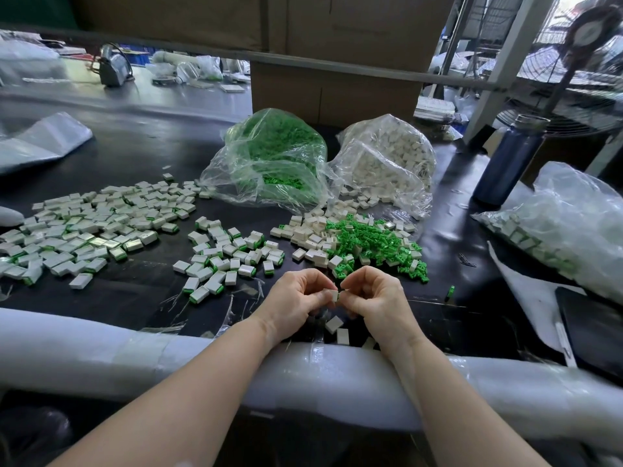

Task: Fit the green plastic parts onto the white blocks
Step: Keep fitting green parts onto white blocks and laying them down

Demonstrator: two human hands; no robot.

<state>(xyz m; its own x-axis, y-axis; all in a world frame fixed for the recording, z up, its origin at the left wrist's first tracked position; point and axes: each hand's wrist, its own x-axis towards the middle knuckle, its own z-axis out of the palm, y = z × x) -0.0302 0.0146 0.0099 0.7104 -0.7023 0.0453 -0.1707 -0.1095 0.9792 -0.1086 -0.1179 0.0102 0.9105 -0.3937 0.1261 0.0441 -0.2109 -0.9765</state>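
On the dark worktop, the loose pile of blocks and green parts lies just beyond the hands, slightly right, so nearer the right hand. Left hand and right hand together pinch one white block between them, near centre; any green part there is hidden.

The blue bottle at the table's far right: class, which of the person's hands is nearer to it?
Right. The right hand lies below and left of the blue bottle; the left hand is farther left, beyond the white block both hold.
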